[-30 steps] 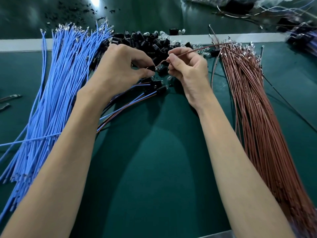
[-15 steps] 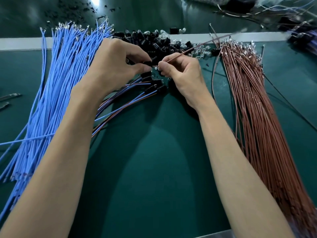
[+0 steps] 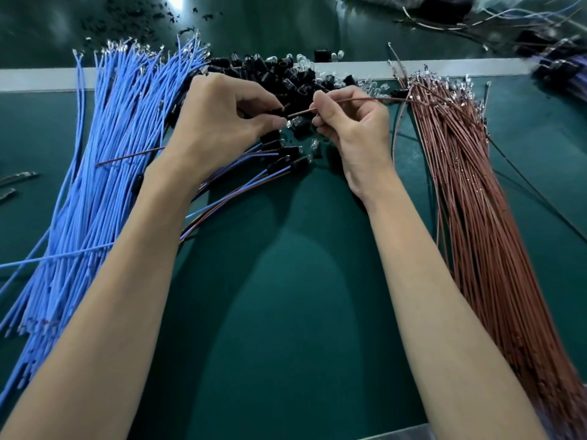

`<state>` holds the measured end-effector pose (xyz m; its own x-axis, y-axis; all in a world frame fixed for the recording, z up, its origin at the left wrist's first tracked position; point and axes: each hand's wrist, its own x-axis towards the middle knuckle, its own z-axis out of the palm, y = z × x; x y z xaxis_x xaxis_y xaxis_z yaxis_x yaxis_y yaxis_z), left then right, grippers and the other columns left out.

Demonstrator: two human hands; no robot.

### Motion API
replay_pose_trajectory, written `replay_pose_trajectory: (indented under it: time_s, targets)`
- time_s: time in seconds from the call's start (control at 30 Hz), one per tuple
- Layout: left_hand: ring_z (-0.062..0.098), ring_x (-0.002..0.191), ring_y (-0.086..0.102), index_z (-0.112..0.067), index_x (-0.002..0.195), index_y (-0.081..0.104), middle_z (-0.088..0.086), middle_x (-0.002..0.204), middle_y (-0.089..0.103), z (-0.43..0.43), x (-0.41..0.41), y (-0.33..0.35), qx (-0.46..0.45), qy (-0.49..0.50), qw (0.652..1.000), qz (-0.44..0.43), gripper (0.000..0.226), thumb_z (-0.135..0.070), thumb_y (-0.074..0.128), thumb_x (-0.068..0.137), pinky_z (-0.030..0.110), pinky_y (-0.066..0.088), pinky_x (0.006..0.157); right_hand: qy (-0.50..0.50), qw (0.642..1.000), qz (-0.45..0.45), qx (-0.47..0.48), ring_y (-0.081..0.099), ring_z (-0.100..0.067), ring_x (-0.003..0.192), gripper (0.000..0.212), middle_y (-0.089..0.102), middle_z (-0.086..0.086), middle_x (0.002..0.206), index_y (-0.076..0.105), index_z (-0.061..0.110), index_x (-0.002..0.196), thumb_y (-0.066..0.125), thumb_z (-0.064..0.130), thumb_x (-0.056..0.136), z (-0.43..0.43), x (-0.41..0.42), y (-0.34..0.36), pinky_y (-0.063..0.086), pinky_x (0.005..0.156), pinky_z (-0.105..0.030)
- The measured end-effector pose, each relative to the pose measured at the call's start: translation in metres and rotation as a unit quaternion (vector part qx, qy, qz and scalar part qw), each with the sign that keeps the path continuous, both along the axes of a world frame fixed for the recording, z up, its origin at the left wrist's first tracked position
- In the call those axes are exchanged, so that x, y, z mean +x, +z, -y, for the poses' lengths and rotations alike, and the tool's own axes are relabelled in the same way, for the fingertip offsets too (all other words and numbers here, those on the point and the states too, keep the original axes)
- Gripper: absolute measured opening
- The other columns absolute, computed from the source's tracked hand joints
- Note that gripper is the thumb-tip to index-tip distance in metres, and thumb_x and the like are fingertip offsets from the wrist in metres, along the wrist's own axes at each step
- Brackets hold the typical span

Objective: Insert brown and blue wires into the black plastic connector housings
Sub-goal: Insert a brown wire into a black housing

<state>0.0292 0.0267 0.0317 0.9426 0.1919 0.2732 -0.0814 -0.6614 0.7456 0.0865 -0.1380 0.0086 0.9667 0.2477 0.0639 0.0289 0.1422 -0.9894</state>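
My left hand (image 3: 219, 122) pinches a small black connector housing (image 3: 283, 110) between thumb and forefinger. My right hand (image 3: 352, 128) pinches a brown wire (image 3: 365, 99) whose near end reaches the housing; its far part runs right toward the brown wire bundle (image 3: 470, 198). A thick bundle of blue wires (image 3: 104, 160) lies at the left. A heap of loose black housings (image 3: 279, 74) sits behind my hands. Several finished housings with blue and brown wires (image 3: 279, 157) lie just below my hands.
The green mat (image 3: 286, 312) spreads in front between my forearms. A pale strip (image 3: 38, 79) marks the mat's far edge. Small clear bulbs (image 3: 368, 85) lie among the housings. Metal tools (image 3: 16, 182) lie at the far left. More wires and dark parts (image 3: 540, 49) sit at the back right.
My right hand has moved slightly right and back from the left hand, exposing more brown wire between them. The wire's far end now droops toward the brown bundle.
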Motion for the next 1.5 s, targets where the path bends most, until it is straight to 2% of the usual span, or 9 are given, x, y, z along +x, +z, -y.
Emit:
replay_pose_trajectory:
  time_s: [0.13, 0.37, 0.53, 0.7, 0.9, 1.13, 1.37, 1.43, 1.5]
  targets:
    - [0.007, 0.072, 0.063, -0.016, 0.094, 0.076, 0.000, 0.081, 0.072, 0.010, -0.001, 0.000, 0.013, -0.030, 0.999, -0.006, 0.018, -0.021, 0.077, 0.077, 0.020, 0.052, 0.074, 0.015, 1.000, 0.001, -0.014, 0.057, -0.004, 0.056, 0.014, 0.066, 0.003, 0.066, 0.063, 0.009, 0.074, 0.068, 0.003, 0.085, -0.001, -0.002, 0.001, 0.048, 0.059, -0.018]
    - [-0.012, 0.060, 0.056, -0.015, 0.094, 0.076, -0.014, 0.073, 0.066, 0.003, 0.001, -0.002, -0.021, -0.009, 1.000, 0.000, 0.018, -0.022, 0.077, 0.077, 0.009, 0.048, 0.068, 0.019, 0.999, -0.023, 0.012, 0.062, -0.008, 0.059, 0.013, 0.068, -0.001, 0.068, 0.062, 0.009, 0.076, 0.067, 0.005, 0.086, 0.000, -0.002, 0.002, 0.050, 0.062, -0.020]
    - [0.012, 0.072, 0.067, -0.014, 0.093, 0.076, 0.002, 0.081, 0.073, 0.011, -0.001, -0.001, -0.023, -0.023, 0.999, -0.005, 0.017, -0.022, 0.077, 0.078, 0.032, 0.056, 0.076, 0.019, 1.000, -0.014, 0.001, 0.060, -0.007, 0.058, 0.016, 0.068, 0.000, 0.066, 0.063, 0.011, 0.071, 0.069, 0.003, 0.085, 0.000, -0.002, 0.001, 0.049, 0.060, -0.019]
    - [-0.004, 0.062, 0.057, -0.019, 0.092, 0.074, 0.001, 0.078, 0.071, 0.004, -0.001, -0.002, -0.050, -0.011, 0.999, -0.004, 0.016, -0.024, 0.078, 0.078, 0.018, 0.051, 0.067, 0.025, 1.000, -0.009, -0.013, 0.061, -0.007, 0.059, 0.017, 0.069, 0.001, 0.065, 0.064, 0.013, 0.071, 0.071, 0.005, 0.083, 0.000, -0.003, 0.000, 0.048, 0.059, -0.017]
    - [0.006, 0.070, 0.064, -0.013, 0.092, 0.076, 0.004, 0.080, 0.073, 0.015, 0.000, -0.001, -0.046, -0.019, 0.999, -0.001, 0.016, -0.024, 0.076, 0.079, 0.031, 0.056, 0.072, 0.024, 0.998, 0.022, -0.054, 0.060, -0.009, 0.058, 0.016, 0.065, 0.002, 0.060, 0.063, 0.014, 0.071, 0.072, 0.007, 0.082, -0.002, -0.003, -0.001, 0.051, 0.063, -0.023]
    - [-0.008, 0.059, 0.058, -0.021, 0.091, 0.075, -0.008, 0.073, 0.069, 0.009, 0.002, -0.002, -0.064, -0.001, 0.998, 0.001, 0.015, -0.028, 0.077, 0.078, 0.013, 0.050, 0.066, -0.009, 1.000, -0.022, 0.006, 0.062, -0.008, 0.058, 0.010, 0.068, -0.002, 0.072, 0.062, 0.009, 0.080, 0.065, 0.010, 0.090, -0.003, -0.002, 0.002, 0.050, 0.061, -0.022]
    - [-0.006, 0.061, 0.057, -0.019, 0.089, 0.076, -0.005, 0.073, 0.070, 0.018, 0.003, -0.003, -0.042, -0.003, 0.999, 0.006, 0.016, -0.031, 0.076, 0.078, 0.025, 0.053, 0.069, 0.012, 1.000, -0.006, -0.013, 0.059, -0.009, 0.060, 0.014, 0.066, 0.003, 0.063, 0.064, 0.011, 0.073, 0.067, 0.010, 0.086, -0.002, -0.004, 0.002, 0.047, 0.061, -0.020]
    - [-0.001, 0.061, 0.058, -0.022, 0.088, 0.076, -0.004, 0.072, 0.071, 0.013, 0.004, -0.004, -0.049, 0.010, 0.999, 0.003, 0.015, -0.033, 0.076, 0.077, 0.028, 0.054, 0.069, -0.019, 0.999, -0.031, 0.016, 0.058, -0.007, 0.057, 0.018, 0.066, 0.002, 0.068, 0.062, 0.012, 0.074, 0.062, 0.013, 0.091, -0.003, -0.002, 0.004, 0.047, 0.059, -0.021]
    - [0.008, 0.064, 0.062, -0.021, 0.087, 0.076, -0.002, 0.073, 0.072, 0.012, 0.005, -0.007, -0.043, 0.022, 0.999, -0.006, 0.018, -0.036, 0.075, 0.077, 0.032, 0.055, 0.070, -0.116, 0.992, -0.023, -0.037, 0.058, -0.006, 0.060, 0.013, 0.064, 0.000, 0.080, 0.060, 0.013, 0.081, 0.060, 0.018, 0.094, -0.007, -0.003, 0.004, 0.049, 0.061, -0.025]
